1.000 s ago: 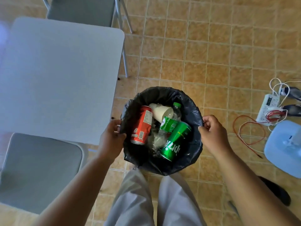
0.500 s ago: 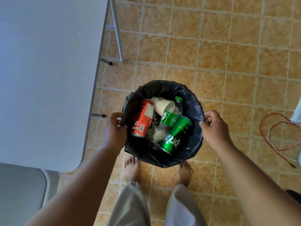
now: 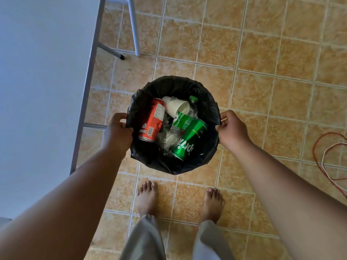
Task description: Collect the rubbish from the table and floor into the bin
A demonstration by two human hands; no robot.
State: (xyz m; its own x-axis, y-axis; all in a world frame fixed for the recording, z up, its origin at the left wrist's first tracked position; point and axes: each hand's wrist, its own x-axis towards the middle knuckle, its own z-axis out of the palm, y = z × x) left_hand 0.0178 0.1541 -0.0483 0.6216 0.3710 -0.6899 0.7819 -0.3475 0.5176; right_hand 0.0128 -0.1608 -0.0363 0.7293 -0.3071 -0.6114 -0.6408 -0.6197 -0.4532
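Two hands held the bin [image 3: 170, 80] by its rim, one on each side: the left hand [image 3: 117, 129] had its fingers curled round the left edge of the black liner [image 3: 210, 109], and the right hand [image 3: 231, 128] was clamped on the right edge in the same way. The bin lay squarely between them, neither hand the nearer, with the two grips facing each other along a left-to-right line. Its long axis stood upright, mouth open to the camera (whether its base touched the floor [image 3: 262, 91] could not be told). Inside, a red can [image 3: 152, 121] leaned against the left wall, a green can [image 3: 189, 139] slanted at the right, and a white paper cup [image 3: 175, 107] and a plastic bottle [image 3: 184, 120] lay between them towards the far side. The table [image 3: 37, 91] stood just left of the bin, and the person's bare feet [image 3: 146, 197] were near it. Red and white cables [image 3: 326, 158] curled on the tiles well to the right. Any carry or set-down would, I judged, depend on both grips keeping level, since a tilt to either side would roll the cans towards the lower rim
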